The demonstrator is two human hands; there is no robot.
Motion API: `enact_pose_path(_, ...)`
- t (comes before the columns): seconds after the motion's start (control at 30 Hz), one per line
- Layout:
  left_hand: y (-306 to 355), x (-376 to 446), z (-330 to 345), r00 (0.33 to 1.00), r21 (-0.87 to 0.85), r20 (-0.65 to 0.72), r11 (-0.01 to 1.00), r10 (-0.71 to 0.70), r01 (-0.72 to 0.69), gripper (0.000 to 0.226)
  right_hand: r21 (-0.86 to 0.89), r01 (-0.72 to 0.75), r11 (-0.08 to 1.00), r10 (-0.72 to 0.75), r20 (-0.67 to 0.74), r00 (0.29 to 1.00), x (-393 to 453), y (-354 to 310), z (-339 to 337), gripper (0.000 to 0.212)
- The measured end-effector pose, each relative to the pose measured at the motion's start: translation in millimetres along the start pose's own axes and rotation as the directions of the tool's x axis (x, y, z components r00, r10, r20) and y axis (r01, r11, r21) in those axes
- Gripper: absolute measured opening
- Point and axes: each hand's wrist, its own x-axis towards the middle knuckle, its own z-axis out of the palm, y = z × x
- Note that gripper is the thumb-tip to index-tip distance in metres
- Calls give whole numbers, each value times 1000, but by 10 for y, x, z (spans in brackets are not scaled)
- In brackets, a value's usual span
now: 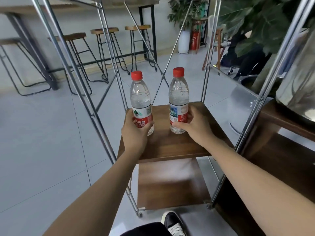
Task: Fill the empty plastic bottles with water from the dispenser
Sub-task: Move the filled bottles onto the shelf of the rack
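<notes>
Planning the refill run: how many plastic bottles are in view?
2. Both stand capped on the wooden shelf: the left bottle held by the left hand, the right bottle by the right hand. Others may sit outside the view.

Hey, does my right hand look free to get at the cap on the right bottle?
Probably not as things stand: the right hand is wrapped around the right bottle low at its label. The red cap itself stands uncovered with open space above it, so letting go would likely leave the way free.
</notes>
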Motion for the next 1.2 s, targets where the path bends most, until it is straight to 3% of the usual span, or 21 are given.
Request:
enact_pose_path(0.4, -228, 814, 398, 983, 39, -179, 998, -49, 57, 67, 28, 11, 1000, -11, -4, 1000, 1046, 100, 381, 83)
enact_pose_path(0.57, -231, 987, 436, 979, 58, -189, 994, -75, 88, 60, 5, 19, 1000, -19, -29, 999, 1221, 83, 466, 81)
enact_pose_path(0.87, -206, 995, 415, 982, 84, -129, 986, -136, 148, 74, -24, -46, 999, 46, 4, 999, 1137, 78, 444, 76)
enact_pose_path(0.93, -210, 885, 339, 985, 119, -92, 981, -145, 155, 73, -94, -61, 994, 66, 49, 997, 974, 93, 385, 77)
enact_pose_path(1.03, -171, 626, 174, 996, 263, -8, 961, -89, 88, 62, -337, -12, 942, 65, 148, 987, 667, 120, 263, 71)
enact_pose_path(1.2, 86, 47, -155, 971, 554, 237, 814, 46, -173, 64, -619, 99, 779, 66, 237, 969, 37, -62, -55, 69)
